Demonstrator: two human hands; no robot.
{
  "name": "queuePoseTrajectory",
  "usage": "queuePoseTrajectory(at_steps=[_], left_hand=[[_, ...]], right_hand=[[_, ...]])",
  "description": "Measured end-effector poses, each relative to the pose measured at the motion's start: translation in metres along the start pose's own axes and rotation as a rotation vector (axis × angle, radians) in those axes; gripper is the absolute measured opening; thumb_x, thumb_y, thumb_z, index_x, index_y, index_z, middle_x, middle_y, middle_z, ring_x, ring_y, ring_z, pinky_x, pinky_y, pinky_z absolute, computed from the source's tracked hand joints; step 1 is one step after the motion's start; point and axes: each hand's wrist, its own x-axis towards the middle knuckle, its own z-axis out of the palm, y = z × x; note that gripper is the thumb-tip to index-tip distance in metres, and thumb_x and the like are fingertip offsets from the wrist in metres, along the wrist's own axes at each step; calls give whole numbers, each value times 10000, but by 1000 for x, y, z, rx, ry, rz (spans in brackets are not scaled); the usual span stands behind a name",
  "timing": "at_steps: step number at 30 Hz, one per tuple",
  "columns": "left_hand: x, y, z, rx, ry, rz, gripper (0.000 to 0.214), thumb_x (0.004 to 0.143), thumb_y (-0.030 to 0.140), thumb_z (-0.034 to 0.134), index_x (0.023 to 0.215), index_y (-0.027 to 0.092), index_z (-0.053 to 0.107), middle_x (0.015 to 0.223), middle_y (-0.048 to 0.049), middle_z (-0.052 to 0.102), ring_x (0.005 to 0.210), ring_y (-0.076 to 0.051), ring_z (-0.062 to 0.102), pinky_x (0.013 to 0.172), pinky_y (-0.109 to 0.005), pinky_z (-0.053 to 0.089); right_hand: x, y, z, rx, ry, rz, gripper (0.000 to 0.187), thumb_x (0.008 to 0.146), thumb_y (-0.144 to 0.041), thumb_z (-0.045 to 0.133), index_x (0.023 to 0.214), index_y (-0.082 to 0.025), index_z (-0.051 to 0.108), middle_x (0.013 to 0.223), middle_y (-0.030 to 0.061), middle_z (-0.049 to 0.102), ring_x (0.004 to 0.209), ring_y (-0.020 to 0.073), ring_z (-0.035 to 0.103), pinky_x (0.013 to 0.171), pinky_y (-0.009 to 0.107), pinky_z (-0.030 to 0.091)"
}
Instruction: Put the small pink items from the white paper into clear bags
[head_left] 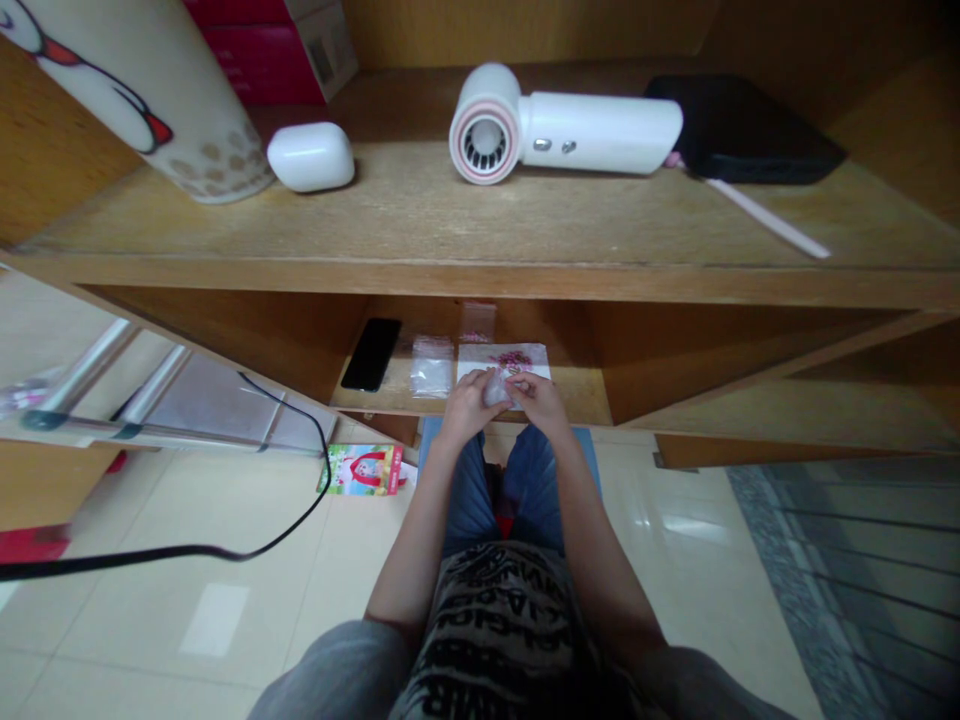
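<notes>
The left hand (pixel 466 406) and right hand (pixel 541 402) grip a small translucent plastic bag (pixel 496 389), fingers (pixel 517 381) closed narrowly on it, at the near edge of a white sheet with pink print (pixel 504 358); a second clear bag (pixel 432 367) lies left of the sheet; a black smartphone (pixel 371 354) lies farther left; all rest on a wooden shelf (pixel 577 395).

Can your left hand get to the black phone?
Probably yes: the left hand is near the black phone, and only a clear plastic bag lies between them.
</notes>
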Motion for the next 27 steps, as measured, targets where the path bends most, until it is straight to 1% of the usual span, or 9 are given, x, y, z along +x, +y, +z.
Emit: queuePoseTrajectory(at_steps=[2, 5, 8, 11, 15, 19, 22, 27], left_hand=[[-1, -3, 3, -3, 12, -9, 612, 707, 442, 681, 1224, 164, 504, 1112, -92, 588, 1025, -220, 552, 896, -358, 457], [-3, -7, 6, -2, 42, -23, 632, 697, 461, 683, 1226, 163, 506, 1127, -96, 592, 1036, -222, 547, 902, -364, 453], [-5, -9, 8, -11, 53, -35, 633, 694, 467, 683, 1227, 175, 507, 1118, -91, 600, 1027, -216, 550, 895, -364, 456], [-5, -10, 9, -28, 61, -44, 627, 693, 468, 684, 1222, 177, 514, 1112, -88, 606, 1027, -214, 554, 888, -360, 461], [-5, -10, 8, -34, 72, -50, 615, 695, 466, 682, 1219, 189, 519, 1115, -87, 605, 1028, -215, 557, 882, -362, 466], [-5, -9, 8, -53, 69, -59, 607, 696, 457, 685, 1219, 196, 520, 1090, -79, 609, 968, -201, 574, 838, -348, 482], [-5, -10, 8, -63, 79, -65, 593, 699, 452, 685, 1208, 193, 527, 1075, -74, 610, 916, -185, 581, 812, -330, 489], [-5, -10, 7, -76, 85, -67, 597, 700, 464, 679, 1206, 183, 529, 1050, -71, 614, 870, -173, 583, 780, -313, 495]], right_hand=[[0, 3, -1, -5, 15, -5, 290, 772, -422, 524, 845, -185, 675, 563, -25, 533, 521, 113, 463, 516, 222, 324], [-1, 9, -9, -33, 92, 15, 302, 767, -424, 520, 857, -185, 680, 578, -19, 539, 523, 115, 470, 522, 226, 338], [-3, 11, -20, -129, 189, 92, 290, 771, -405, 507, 876, -199, 681, 606, -9, 566, 539, 123, 496, 532, 231, 353], [-3, 10, -32, -249, 230, 183, 257, 768, -369, 518, 886, -211, 683, 632, 4, 598, 581, 138, 535, 544, 234, 360], [3, 7, -38, -368, 219, 252, 247, 777, -364, 526, 900, -228, 692, 678, 24, 639, 638, 156, 576, 550, 236, 365], [11, 3, -36, -447, 182, 257, 262, 792, -401, 531, 921, -251, 703, 717, 35, 661, 687, 174, 602, 561, 242, 375], [14, 0, -33, -475, 164, 270, 262, 792, -421, 541, 924, -264, 705, 743, 37, 672, 710, 186, 611, 564, 247, 378], [14, -3, -30, -481, 149, 267, 250, 797, -392, 537, 925, -257, 705, 747, 41, 674, 713, 188, 613, 565, 249, 372]])
